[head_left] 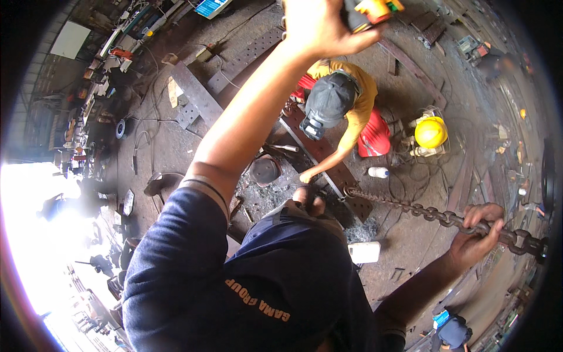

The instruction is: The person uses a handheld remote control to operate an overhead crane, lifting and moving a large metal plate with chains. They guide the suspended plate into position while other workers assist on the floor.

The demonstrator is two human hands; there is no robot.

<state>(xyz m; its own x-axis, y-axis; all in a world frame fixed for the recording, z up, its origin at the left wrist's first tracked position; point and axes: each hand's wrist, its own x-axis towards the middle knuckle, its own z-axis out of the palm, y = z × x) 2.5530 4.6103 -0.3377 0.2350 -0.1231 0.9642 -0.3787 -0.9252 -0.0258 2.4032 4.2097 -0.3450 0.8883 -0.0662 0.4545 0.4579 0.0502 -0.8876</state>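
My left hand [319, 29] is raised at the top edge, closed around a black and yellow-orange object [375, 10]. That object is partly cut off, so its kind is unclear. At the right, my right hand [478, 229] grips a heavy rusty steel chain [425, 211]. The chain runs down to the end of a long brown steel beam [328, 149] with holes in it, lying on the floor. A co-worker in a yellow top and dark cap [334, 97] crouches over the beam. One of the co-worker's hands [306, 176] reaches near its edge.
A yellow helmet [431, 132] rests right of the co-worker. Nearby stand a white bottle [378, 172] and a white container [364, 252]. Drilled steel plates [196, 94] and cables lie at the left. Another person [453, 332] is at the lower right.
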